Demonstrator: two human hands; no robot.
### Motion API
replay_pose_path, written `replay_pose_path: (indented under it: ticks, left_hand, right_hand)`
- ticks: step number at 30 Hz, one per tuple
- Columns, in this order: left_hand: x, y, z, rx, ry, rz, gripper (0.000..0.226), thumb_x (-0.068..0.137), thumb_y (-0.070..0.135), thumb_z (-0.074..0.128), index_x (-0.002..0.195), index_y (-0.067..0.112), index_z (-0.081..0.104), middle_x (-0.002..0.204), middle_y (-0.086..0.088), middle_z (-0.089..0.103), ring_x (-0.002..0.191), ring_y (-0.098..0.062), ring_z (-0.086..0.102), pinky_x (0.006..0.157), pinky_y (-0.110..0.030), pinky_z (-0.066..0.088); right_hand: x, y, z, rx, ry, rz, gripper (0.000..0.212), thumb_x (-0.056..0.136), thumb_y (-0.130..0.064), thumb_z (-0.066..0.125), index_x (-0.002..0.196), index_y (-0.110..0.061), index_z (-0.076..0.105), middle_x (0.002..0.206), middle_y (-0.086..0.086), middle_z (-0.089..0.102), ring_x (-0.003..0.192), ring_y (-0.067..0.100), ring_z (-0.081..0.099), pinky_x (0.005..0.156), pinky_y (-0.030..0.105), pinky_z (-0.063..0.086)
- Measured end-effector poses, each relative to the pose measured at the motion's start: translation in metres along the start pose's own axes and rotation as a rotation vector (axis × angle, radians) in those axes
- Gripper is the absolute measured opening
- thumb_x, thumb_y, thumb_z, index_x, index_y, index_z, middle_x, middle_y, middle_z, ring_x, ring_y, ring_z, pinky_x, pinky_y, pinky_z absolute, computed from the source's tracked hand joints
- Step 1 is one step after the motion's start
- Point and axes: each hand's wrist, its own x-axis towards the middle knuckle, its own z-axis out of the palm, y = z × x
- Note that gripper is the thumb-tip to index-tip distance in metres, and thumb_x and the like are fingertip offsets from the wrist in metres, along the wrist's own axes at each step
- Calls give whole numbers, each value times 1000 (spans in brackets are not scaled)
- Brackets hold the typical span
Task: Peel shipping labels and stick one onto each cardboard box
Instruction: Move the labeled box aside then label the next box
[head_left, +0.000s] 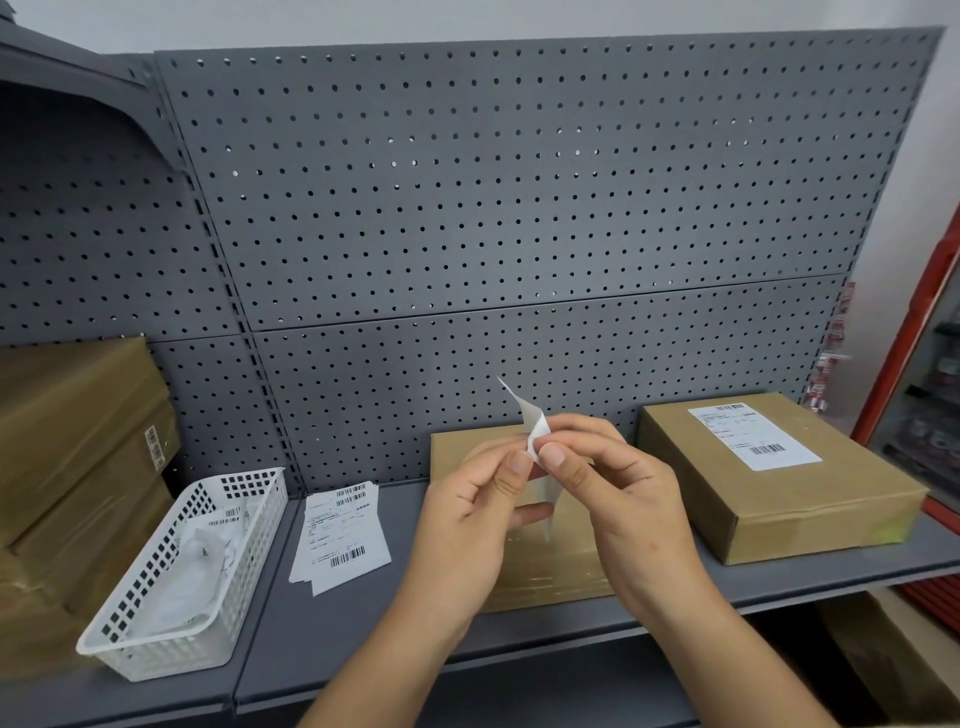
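Both hands are raised above a plain cardboard box (550, 571) on the grey shelf (363, 623). My left hand (478, 514) and my right hand (613, 483) pinch a white shipping label (537, 428) between thumbs and forefingers, its upper corner curling away. A second cardboard box (810, 514) at the right carries a stuck label (753, 435) on its top. A small stack of unpeeled labels (340, 535) lies on the shelf to the left of the hands.
A white plastic basket (124, 644) holding peeled backing sheets stands at the front left. Stacked cardboard cartons (67, 447) fill the far left. A grey pegboard (493, 197) backs the shelf. A red-framed cabinet (919, 374) stands at the right.
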Motion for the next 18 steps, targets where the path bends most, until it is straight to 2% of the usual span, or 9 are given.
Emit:
replay_pose_path:
  ticks: [3,6,8,10,12,15,18]
  left_hand:
    - [1,-2,0,1,8,0,32,107,23,50,122,9,75,131,-6,69,119,-20,70,90,-41,63]
    - [1,-4,0,8,16,7,32,107,23,50,120,9,75,129,-6,69,119,-21,70,89,-40,63]
    - [1,-4,0,10,25,12,32,107,24,49,117,9,76,127,-6,70,116,-22,71,89,-39,63]
    - [2,-5,0,9,33,18,32,106,25,50,115,10,77,124,-5,71,115,-23,71,89,-39,63]
    - [2,-5,0,4,40,25,32,105,25,51,113,10,77,123,-4,71,114,-23,72,89,-40,63]
    - [3,-5,-1,0,47,30,31,105,24,51,113,9,77,123,-4,72,114,-23,72,88,-40,64]
    - [3,-6,-2,8,54,29,31,105,23,51,113,8,77,123,-3,71,114,-23,71,86,-39,64]
  right_hand:
    - [1,2,-1,3,-11,1,16,83,-21,80,94,-9,84,116,10,72,118,26,67,102,43,50]
    - [1,2,-1,-33,-31,-12,32,76,-39,89,94,-13,83,115,7,72,113,25,67,99,48,49]
    - [1,1,-1,-64,-42,-25,30,72,-34,92,92,-14,83,115,3,72,99,20,67,91,42,51]
    - [2,2,-1,-83,-48,-34,21,74,-20,91,91,-13,82,113,1,72,87,13,63,86,37,50]
    - [2,2,0,-85,-51,-44,18,75,-12,89,91,-11,82,112,1,72,85,11,61,85,38,50]
    - [3,3,1,-87,-45,-54,17,76,-13,86,91,-9,82,111,3,72,90,17,63,86,40,50]
    - [3,7,0,-99,-35,-67,23,79,-30,88,93,-13,83,114,5,72,101,38,64,91,52,51]
